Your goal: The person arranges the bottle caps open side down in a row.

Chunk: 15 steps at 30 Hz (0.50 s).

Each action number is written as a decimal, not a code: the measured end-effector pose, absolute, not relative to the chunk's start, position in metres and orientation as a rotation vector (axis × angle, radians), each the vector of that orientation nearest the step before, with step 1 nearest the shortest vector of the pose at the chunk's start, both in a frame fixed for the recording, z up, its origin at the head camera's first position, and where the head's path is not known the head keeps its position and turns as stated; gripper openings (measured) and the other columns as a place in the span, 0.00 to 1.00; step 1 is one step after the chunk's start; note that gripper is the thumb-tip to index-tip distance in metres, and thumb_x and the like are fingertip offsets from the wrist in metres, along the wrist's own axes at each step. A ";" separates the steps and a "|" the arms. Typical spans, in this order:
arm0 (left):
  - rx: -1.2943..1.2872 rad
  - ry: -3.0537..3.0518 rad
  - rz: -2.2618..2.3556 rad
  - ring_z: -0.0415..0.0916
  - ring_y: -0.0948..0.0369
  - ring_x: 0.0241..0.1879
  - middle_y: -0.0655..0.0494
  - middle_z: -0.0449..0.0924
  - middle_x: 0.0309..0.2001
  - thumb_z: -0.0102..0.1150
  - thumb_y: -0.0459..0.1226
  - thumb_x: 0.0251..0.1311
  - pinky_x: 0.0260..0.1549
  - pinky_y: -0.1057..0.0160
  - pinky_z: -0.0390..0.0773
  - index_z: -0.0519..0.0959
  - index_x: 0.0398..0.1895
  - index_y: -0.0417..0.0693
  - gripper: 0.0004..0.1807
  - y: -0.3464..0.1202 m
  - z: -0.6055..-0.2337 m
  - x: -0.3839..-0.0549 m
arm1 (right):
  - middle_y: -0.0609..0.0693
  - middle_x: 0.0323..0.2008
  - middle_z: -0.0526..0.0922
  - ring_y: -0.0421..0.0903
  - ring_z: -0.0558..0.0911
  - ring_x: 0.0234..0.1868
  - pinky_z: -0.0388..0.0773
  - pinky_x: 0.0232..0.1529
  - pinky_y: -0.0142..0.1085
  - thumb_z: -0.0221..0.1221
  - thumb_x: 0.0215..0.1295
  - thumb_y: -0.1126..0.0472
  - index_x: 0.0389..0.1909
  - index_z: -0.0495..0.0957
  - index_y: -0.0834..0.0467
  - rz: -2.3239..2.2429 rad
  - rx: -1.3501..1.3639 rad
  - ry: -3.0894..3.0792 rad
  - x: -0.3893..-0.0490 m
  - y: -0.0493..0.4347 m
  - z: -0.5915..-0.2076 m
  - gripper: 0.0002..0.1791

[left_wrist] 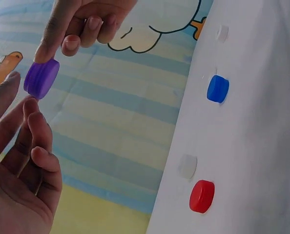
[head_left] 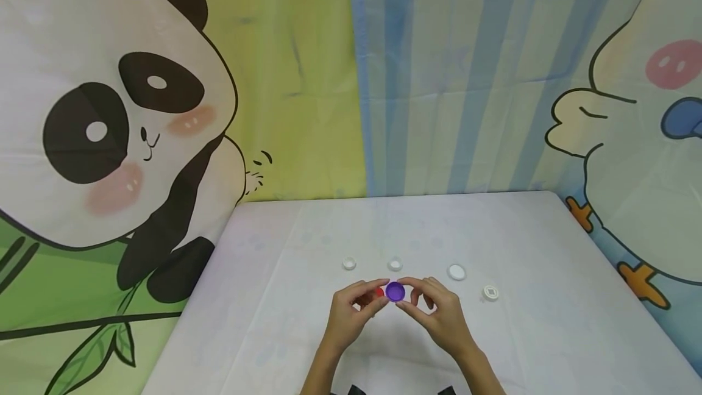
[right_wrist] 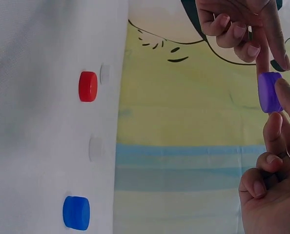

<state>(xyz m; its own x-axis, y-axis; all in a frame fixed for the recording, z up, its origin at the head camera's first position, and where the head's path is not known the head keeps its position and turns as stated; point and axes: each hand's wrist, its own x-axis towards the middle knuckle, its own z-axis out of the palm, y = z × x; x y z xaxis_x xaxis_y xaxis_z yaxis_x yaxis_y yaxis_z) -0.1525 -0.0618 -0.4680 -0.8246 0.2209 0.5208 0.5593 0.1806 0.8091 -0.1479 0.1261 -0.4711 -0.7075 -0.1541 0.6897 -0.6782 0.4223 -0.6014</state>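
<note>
The left hand (head_left: 353, 314) and right hand (head_left: 444, 317) pinch a round purple plastic cap (head_left: 395, 292) at opposite edges with their fingers (left_wrist: 54, 31).

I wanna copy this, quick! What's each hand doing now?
Left hand: holding the purple cap by its edge.
Right hand: holding the same cap, opposite side.

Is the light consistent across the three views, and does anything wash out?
Not consistent. Head view: bright, fairly even light, purple cap distinct, white round pieces pale against the white tabletop; left wrist view: dimmer, grey shading on the tabletop, one white round piece nearly lost near the red cap; right wrist view: also dim, two white round pieces faint, blue cap distinct.
</note>
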 end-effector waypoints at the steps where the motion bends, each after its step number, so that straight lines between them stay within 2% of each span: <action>1: -0.729 -2.191 -1.751 0.67 0.67 0.18 0.54 0.75 0.22 0.60 0.34 0.53 0.17 0.69 0.72 0.80 0.42 0.40 0.13 -0.062 -0.464 -0.151 | 0.37 0.21 0.70 0.31 0.61 0.23 0.60 0.20 0.26 0.70 0.41 0.64 0.42 0.79 0.52 1.259 0.708 -2.123 -0.149 0.127 -0.474 0.22; 7: -0.572 -2.344 -2.017 0.68 0.63 0.17 0.46 0.76 0.24 0.58 0.36 0.56 0.17 0.70 0.71 0.80 0.41 0.39 0.12 -0.062 -0.449 -0.145 | 0.36 0.23 0.71 0.31 0.62 0.23 0.61 0.21 0.26 0.69 0.42 0.64 0.44 0.79 0.52 1.279 0.744 -2.070 -0.149 0.128 -0.483 0.23; 15: -0.453 -2.469 -2.071 0.66 0.69 0.17 0.53 0.75 0.25 0.60 0.40 0.53 0.19 0.72 0.69 0.81 0.40 0.42 0.13 -0.061 -0.449 -0.146 | 0.41 0.21 0.72 0.31 0.61 0.23 0.61 0.20 0.27 0.69 0.40 0.68 0.43 0.79 0.57 1.296 0.719 -2.113 -0.146 0.129 -0.486 0.23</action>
<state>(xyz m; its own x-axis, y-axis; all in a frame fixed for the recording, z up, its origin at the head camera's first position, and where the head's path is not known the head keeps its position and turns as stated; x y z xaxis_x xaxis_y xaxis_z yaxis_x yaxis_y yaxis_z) -0.1456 -0.0612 -0.4489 -0.9550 0.2823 0.0912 0.1389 0.1538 0.9783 -0.1464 0.1290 -0.4860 -0.7036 -0.1544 0.6936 -0.6883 0.3909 -0.6111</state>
